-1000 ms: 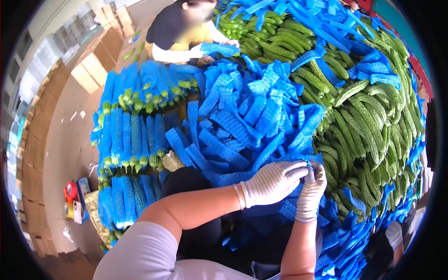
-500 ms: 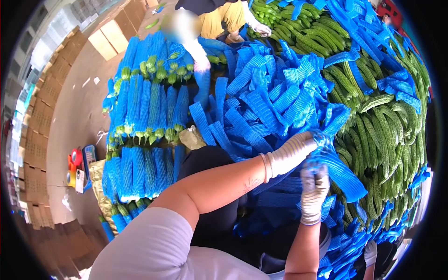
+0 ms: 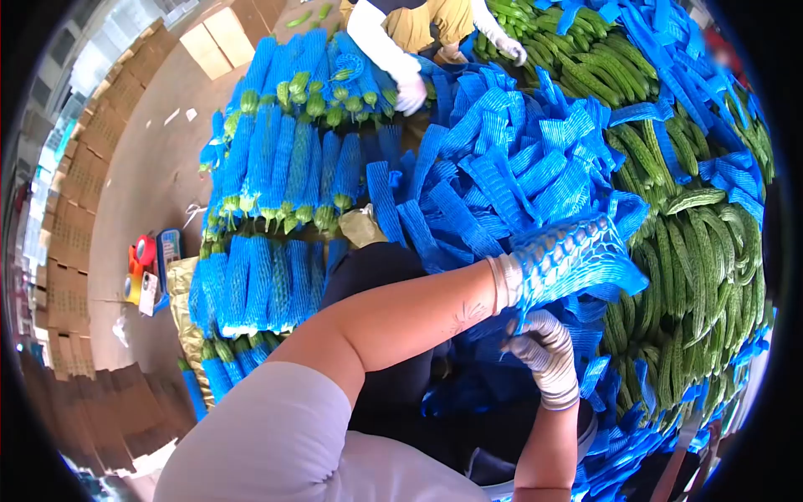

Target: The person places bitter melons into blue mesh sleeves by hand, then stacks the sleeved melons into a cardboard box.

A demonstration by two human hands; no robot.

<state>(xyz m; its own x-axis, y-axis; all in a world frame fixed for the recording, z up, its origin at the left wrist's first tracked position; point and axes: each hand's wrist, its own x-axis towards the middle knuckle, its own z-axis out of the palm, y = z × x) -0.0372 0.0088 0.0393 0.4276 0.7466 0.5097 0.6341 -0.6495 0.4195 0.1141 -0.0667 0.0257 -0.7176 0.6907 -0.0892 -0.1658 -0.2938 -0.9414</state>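
A blue mesh sleeve [image 3: 598,251] is pulled over my left hand [image 3: 544,268], reaching close to the wrist of its white glove. The mesh is stretched wide and hides the fingers inside. Just below it, my right hand [image 3: 548,356], also in a white glove, has its fingers curled and pressed together at the sleeve's lower edge. A heap of loose blue mesh sleeves [image 3: 502,167] lies right beyond both hands.
Rows of green gourds in blue mesh [image 3: 284,167] lie at left. Bare green gourds [image 3: 703,268] are piled at right. A co-worker's gloved hands [image 3: 411,95] are at the top. Cardboard boxes [image 3: 219,42], a red tape roll [image 3: 144,249] and a phone [image 3: 148,293] stand farther left.
The mesh sleeve now covers my left hand, which was bare of it at the glove. My right hand has moved slightly left. The co-worker's arm has shifted right, and the view has shifted.
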